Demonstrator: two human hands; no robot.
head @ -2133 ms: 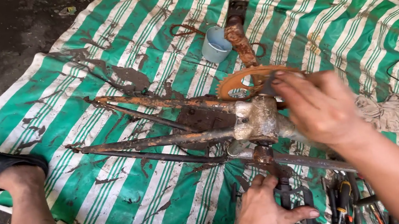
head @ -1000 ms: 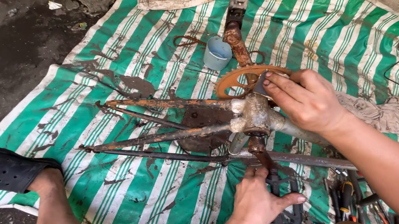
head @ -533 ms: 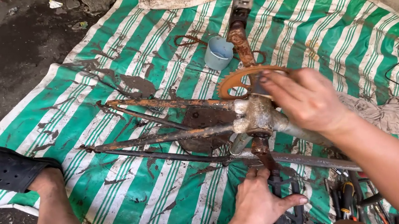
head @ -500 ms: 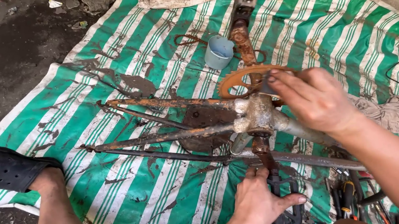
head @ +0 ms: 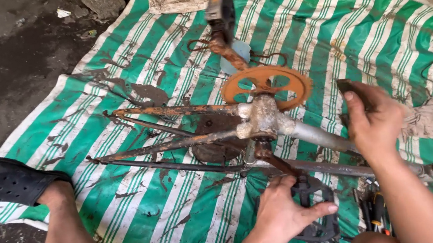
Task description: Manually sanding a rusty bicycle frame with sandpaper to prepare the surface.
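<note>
rusty old bicycle frame [head: 285, 129] with an orange chainring [head: 266, 83] lies across a green and white striped tarpaulin [head: 374, 37]. left hand [head: 286, 213] presses fingers together over the black lower pedal [head: 315, 220]. right hand [head: 372, 122] curls around a small dark object [head: 348, 86], just above the grey frame tube. black clog [head: 7, 180] rests at the tarpaulin's edge.
</note>
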